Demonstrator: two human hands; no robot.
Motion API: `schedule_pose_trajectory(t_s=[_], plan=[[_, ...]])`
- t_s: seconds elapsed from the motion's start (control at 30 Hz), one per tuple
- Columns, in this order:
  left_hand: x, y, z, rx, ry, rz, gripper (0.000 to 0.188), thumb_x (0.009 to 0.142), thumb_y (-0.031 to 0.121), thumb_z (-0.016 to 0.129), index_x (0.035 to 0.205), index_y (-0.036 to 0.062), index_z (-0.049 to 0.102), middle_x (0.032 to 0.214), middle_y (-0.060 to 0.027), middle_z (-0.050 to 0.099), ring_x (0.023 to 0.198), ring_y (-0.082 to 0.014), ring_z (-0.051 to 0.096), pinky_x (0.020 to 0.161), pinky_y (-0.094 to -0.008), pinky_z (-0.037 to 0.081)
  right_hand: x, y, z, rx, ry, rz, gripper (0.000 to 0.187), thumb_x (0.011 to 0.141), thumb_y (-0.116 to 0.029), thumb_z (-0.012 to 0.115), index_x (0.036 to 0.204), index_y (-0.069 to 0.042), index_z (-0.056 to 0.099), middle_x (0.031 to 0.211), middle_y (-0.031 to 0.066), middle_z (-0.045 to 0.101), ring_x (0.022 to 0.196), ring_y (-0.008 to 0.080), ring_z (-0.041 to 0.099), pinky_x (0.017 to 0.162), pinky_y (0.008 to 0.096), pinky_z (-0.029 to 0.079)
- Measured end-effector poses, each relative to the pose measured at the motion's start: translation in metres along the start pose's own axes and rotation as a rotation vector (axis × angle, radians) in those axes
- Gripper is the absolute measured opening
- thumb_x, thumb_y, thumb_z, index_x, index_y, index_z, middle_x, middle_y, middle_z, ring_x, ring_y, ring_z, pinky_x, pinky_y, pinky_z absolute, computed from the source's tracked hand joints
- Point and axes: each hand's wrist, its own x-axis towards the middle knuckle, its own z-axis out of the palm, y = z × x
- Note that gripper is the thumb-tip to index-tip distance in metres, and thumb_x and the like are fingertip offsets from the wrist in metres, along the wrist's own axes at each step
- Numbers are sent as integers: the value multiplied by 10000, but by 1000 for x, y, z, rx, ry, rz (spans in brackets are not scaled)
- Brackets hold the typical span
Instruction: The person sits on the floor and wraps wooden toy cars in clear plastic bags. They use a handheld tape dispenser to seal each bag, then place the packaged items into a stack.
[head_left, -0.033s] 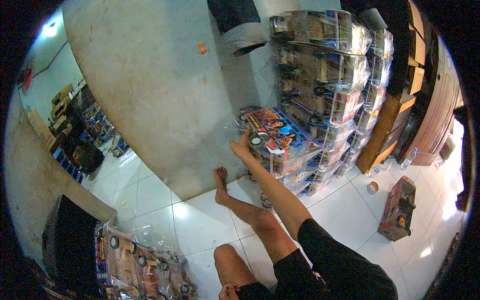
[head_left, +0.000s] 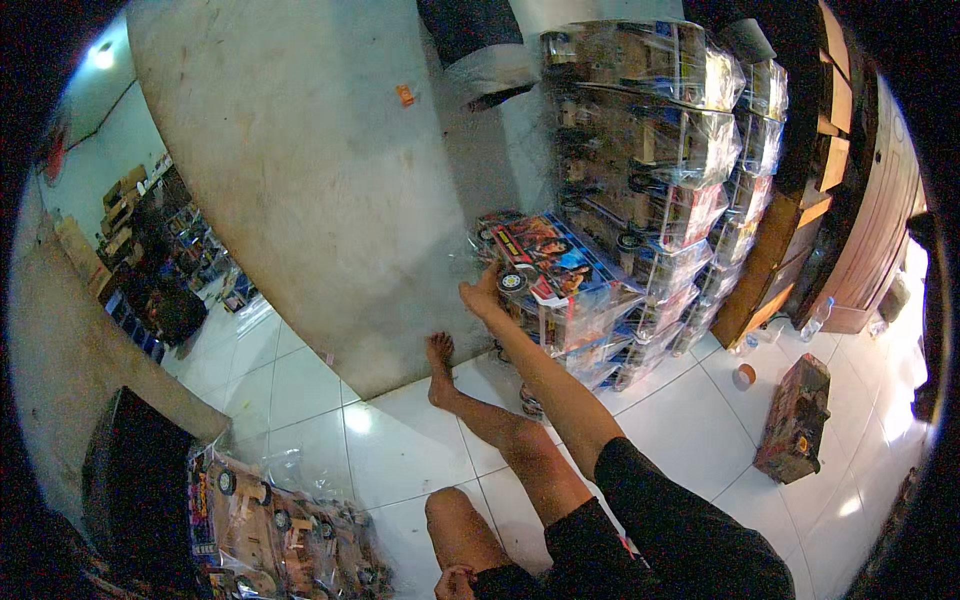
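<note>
Low against the wall lies a plastic-wrapped toy truck (head_left: 570, 262) with a colourful printed panel and a black wheel with a pale hub at its near edge. My right hand (head_left: 482, 294) reaches out and is closed on that edge, beside the wheel; some of its fingertips are hidden. Under and behind it rises a tall stack of similar wrapped toys (head_left: 650, 150). My left hand (head_left: 456, 582) is near my knee at the lower edge of the view. Its fingers are curled, and whatever may be inside them is hidden.
More wrapped wooden toys with wheels (head_left: 285, 530) lie at the lower left, next to a black box-like object (head_left: 135, 470). To the right stand a dark toolbox-like case (head_left: 795, 420), a tape roll (head_left: 744, 376), a plastic bottle (head_left: 817, 318) and a wooden cabinet (head_left: 770, 290).
</note>
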Motion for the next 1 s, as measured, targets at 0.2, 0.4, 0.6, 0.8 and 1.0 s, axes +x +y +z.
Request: schedule_pose_trajectory(t_s=[0.2,0.4,0.6,0.8,1.0], plan=[[2,-11,8,-83,9,75,388,1001,331,628,841,-22,663,731,-119,661,705,-184,581,668,-398,473,-58,-32,-28,-114,-259,-289,946,844,-251,752,1572,85,251,1584,331,360,1502,420,341,1249,447,272],[4,-35,18,-147,83,131,294,1069,321,592,1088,101,787,694,-50,613,577,-222,517,602,-307,469,-119,-50,-115,30,-508,-374,844,906,-266,711,1582,37,305,1532,313,469,1427,384,476,1200,416,356],[8,-43,13,-75,-10,-144,436,981,356,641,801,-39,602,673,-99,590,666,-204,453,612,-441,417,-132,-22,-139,-113,-510,-450,732,927,-332,736,1524,-16,455,1463,245,566,1317,341,585,1120,420,450],[7,-41,13,22,104,203,389,970,326,649,832,-36,618,674,-140,577,653,-230,512,610,-442,424,-267,39,-146,-199,-675,-465,603,897,-329,773,1393,-40,587,1398,272,571,1283,406,574,1103,481,463],[13,22,-25,-328,268,-121,299,1019,269,649,885,6,696,716,-30,628,714,-89,547,654,-315,455,-377,22,-172,-497,-545,-480,692,746,-139,823,1396,-100,591,1654,270,239,1500,497,283,1217,536,337]])
